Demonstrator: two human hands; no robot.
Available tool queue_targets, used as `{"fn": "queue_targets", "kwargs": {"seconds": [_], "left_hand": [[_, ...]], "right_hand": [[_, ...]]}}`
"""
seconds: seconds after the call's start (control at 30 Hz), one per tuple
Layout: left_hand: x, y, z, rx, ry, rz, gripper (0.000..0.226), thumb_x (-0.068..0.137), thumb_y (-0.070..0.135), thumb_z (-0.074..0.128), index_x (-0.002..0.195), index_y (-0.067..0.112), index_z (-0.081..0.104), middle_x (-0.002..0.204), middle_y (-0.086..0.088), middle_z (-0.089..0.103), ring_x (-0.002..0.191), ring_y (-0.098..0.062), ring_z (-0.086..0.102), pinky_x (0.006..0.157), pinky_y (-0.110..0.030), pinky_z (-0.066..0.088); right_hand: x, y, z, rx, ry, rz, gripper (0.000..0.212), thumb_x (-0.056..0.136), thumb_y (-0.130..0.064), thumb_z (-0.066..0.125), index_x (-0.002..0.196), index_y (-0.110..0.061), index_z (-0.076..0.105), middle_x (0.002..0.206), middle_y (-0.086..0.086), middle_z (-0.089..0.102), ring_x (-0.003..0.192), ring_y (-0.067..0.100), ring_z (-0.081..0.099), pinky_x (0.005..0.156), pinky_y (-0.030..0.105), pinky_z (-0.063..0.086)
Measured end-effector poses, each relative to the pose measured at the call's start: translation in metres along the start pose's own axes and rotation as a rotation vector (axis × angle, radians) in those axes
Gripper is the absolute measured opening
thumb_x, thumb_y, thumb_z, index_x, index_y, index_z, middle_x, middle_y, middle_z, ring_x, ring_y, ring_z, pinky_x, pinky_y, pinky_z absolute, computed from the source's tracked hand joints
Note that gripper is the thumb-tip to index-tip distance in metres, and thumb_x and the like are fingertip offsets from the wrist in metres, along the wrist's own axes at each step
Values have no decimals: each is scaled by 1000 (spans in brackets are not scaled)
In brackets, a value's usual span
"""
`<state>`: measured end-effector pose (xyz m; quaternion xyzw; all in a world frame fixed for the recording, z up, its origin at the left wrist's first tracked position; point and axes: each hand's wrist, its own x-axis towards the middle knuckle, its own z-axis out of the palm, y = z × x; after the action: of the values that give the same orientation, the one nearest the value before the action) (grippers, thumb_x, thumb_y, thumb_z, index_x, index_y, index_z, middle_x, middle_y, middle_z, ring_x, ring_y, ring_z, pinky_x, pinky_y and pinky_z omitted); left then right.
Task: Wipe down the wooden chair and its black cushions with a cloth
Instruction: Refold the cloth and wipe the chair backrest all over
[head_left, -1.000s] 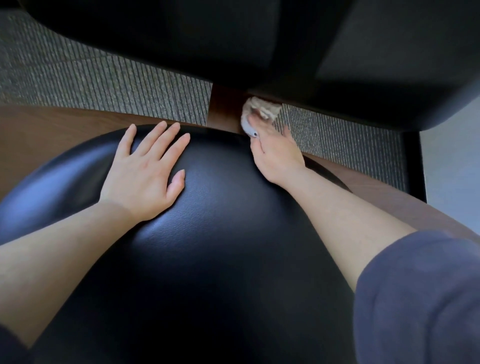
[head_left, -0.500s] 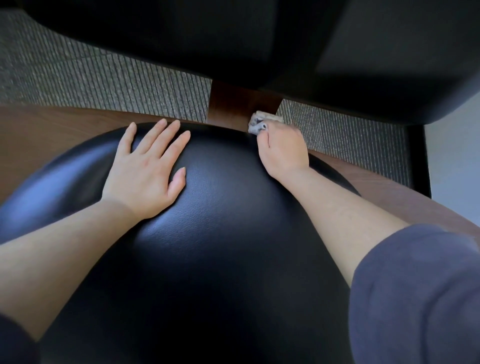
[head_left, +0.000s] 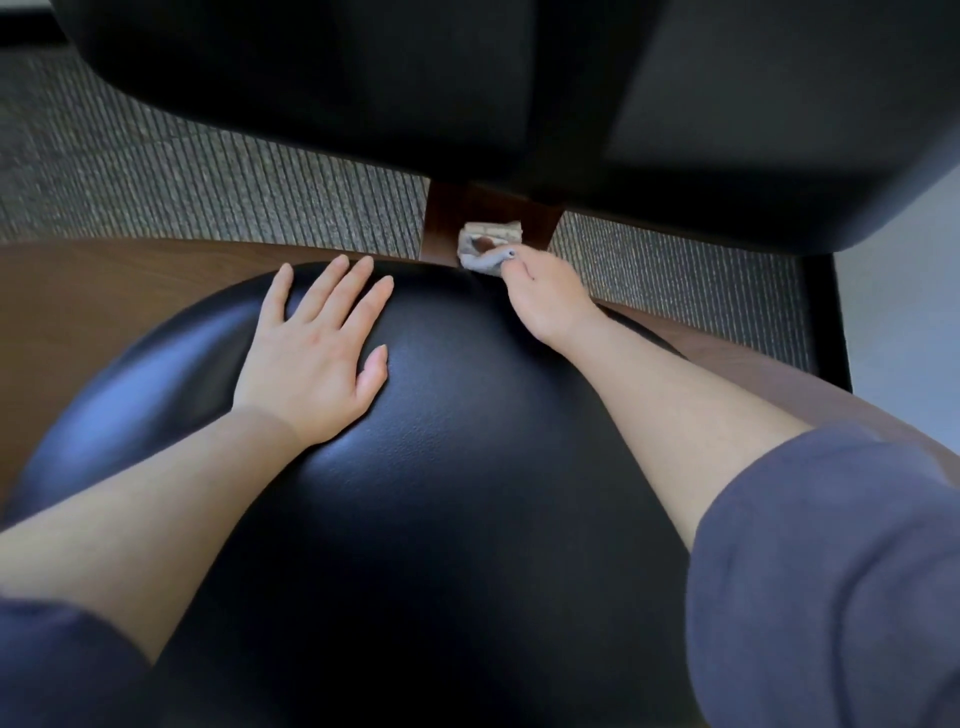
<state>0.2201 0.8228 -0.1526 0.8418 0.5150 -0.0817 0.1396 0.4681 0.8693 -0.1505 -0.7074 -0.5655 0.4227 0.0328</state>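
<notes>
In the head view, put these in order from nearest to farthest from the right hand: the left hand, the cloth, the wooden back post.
1. cloth, gripped in the right hand itself.
2. wooden back post, just behind the cloth.
3. left hand, off to the left, flat on the seat cushion.

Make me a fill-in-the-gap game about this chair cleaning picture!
1. The left hand lies flat on the black seat ____.
2. The right hand grips a crumpled ____.
3. That rag presses against the chair's brown ____ post.
Missing words: cushion, cloth, wooden.
</notes>
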Motion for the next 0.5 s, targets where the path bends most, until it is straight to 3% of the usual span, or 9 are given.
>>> {"fn": "queue_targets", "kwargs": {"seconds": [0.1,0.17,0.27,0.37,0.5], "left_hand": [[2,3,-13,-23,-110,-15,63,95,45,27,152,18,29,160,-7,25,149,-22,18,119,-53,6],[7,9,-32,-131,-234,-93,61,98,41,35,154,20,26,163,-4,17,151,-19,10,120,-51,2],[13,36,-78,-591,-367,-305,56,97,31,51,150,21,35,158,-2,30,147,-19,24,121,-43,14],[8,77,-135,-1131,-381,-423,53,97,30,56,148,24,40,149,7,44,137,-13,41,114,-34,32],[-4,121,-196,-1428,-413,-429,55,94,33,60,145,25,43,136,9,55,125,-11,52,106,-37,43]], "right_hand": [[-35,-15,-24,321,95,180,38,94,-15,33,110,-10,67,115,3,66,110,17,58,94,29,43],[-63,-20,-40,612,176,351,33,95,-8,37,114,-10,64,118,4,65,115,17,59,102,29,43],[-112,-28,-68,1028,211,551,25,98,-10,39,108,-8,62,113,7,67,107,21,64,106,40,45],[-161,-47,-100,1311,177,529,25,99,-11,35,100,-11,61,104,7,69,98,20,66,96,40,50],[-208,-61,-132,1432,130,493,31,97,-14,34,112,-7,60,114,13,68,102,24,66,94,42,50]]}}
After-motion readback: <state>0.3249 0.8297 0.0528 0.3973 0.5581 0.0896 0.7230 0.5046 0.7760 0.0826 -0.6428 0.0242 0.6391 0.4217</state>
